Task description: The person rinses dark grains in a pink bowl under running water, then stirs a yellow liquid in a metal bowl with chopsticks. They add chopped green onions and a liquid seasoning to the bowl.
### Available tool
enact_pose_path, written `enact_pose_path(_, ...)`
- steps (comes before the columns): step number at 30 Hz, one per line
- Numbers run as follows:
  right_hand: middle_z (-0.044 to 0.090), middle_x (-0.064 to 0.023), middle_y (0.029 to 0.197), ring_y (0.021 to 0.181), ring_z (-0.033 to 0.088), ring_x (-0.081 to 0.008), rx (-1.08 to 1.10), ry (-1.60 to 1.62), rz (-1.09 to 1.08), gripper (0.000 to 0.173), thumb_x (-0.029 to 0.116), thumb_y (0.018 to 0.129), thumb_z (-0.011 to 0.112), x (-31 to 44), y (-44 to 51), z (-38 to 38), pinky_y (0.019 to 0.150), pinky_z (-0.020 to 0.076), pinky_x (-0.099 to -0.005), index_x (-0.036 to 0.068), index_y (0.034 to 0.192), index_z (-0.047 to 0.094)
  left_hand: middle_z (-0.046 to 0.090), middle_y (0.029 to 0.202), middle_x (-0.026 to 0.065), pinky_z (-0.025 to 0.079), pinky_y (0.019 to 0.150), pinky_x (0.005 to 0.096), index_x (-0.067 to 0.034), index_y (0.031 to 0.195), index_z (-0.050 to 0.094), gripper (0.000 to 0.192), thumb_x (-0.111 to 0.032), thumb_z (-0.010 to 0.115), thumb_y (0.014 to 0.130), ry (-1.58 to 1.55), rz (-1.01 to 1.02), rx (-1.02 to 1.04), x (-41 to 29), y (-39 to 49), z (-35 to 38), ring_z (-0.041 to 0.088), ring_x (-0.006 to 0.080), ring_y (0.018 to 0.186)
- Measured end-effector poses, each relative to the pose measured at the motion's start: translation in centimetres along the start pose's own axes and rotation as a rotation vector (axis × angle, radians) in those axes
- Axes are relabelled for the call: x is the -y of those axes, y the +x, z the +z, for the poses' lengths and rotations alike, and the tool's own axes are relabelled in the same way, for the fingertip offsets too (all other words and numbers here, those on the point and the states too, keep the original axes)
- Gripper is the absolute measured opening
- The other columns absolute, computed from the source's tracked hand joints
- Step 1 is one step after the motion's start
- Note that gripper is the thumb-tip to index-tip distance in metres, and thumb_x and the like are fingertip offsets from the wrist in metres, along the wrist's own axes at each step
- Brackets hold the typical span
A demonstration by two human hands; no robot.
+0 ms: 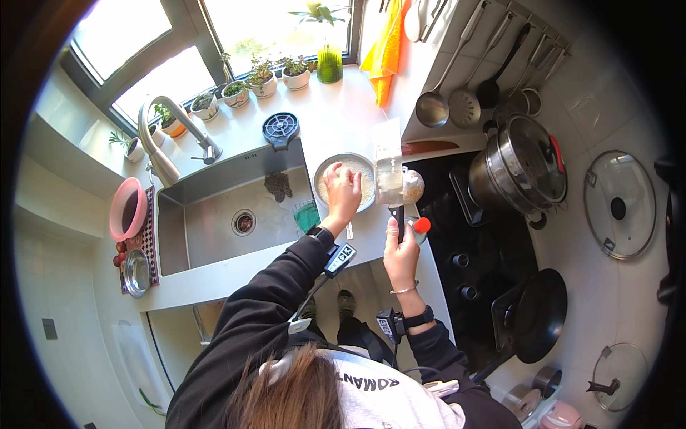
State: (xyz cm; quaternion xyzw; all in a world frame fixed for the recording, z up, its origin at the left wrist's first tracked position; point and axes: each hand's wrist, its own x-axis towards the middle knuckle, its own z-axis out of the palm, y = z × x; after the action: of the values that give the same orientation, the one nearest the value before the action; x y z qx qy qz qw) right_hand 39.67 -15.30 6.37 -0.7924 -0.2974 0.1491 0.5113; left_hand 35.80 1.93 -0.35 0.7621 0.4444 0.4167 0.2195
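My right hand (402,254) grips the black handle of a cleaver (388,166). Its broad metal blade points away from me, between a round bowl (314,185) and the stove, and pale smears mark the blade's lower part. Over that bowl is my left hand (344,193), fingers bent above a pale, flour-like mass (351,162). Whether those fingers pinch anything is not visible. Just right of the blade sits a rounded, partly hidden thing in clear wrapping or a jar (414,186). A bottle with a red cap (422,225) stands close by my right hand.
Left of the bowl is a steel sink (171,230) with a faucet (161,139) and a green scrubber (306,217). On the right, a black stove (487,246) carries a steel steamer pot (509,166) and a wok (541,316). Potted plants (262,80) line the windowsill.
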Motion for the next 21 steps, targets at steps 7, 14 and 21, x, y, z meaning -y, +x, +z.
enact_pose_path(7, 0.059, -0.0182, 0.067, 0.061, 0.058, -0.0357, 0.047, 0.069, -0.008, 0.035, 0.033, 0.096, 0.052, -0.6, 0.0, -0.7, 0.056, 0.0446, -0.0404, 0.000, 0.087, 0.058, 0.064, 0.091, 0.0162, 0.048, 0.075, 0.0389, -0.004, 0.102, 0.066, 0.017, -0.010, 0.058, 0.088, -0.160, -0.024, 0.066, 3.6, 1.8, -0.4, 0.061, 0.0332, 0.088)
enact_pose_path(14, 0.057, -0.0116, 0.065, 0.059, 0.055, -0.0247, 0.104, 0.163, 0.019, 0.038, 0.034, 0.097, 0.051, -2.0, 0.2, 0.7, 0.059, 0.0441, -0.0357, -0.002, 0.084, 0.055, 0.069, 0.101, 0.0141, 0.048, 0.086, 0.0393, -0.010, 0.089, 0.074, 0.053, -0.053, 0.044, 0.094, -0.077, -0.405, 0.309, 3.5, 2.8, -4.1, 0.068, 0.0292, 0.087)
enact_pose_path(21, 0.045, 0.0001, 0.059, 0.046, 0.043, -0.0074, 0.406, 0.660, 0.330, 0.049, 0.049, 0.099, 0.036, 1.4, -2.4, 3.2, 0.041, 0.0421, -0.0221, 0.006, 0.078, 0.048, 0.060, 0.099, 0.0131, 0.039, 0.090, 0.0344, 0.001, 0.102, 0.058, 0.048, -0.044, 0.042, 0.099, -0.390, -0.503, 0.168, 2.9, -3.6, -11.0, 0.053, 0.0223, 0.090)
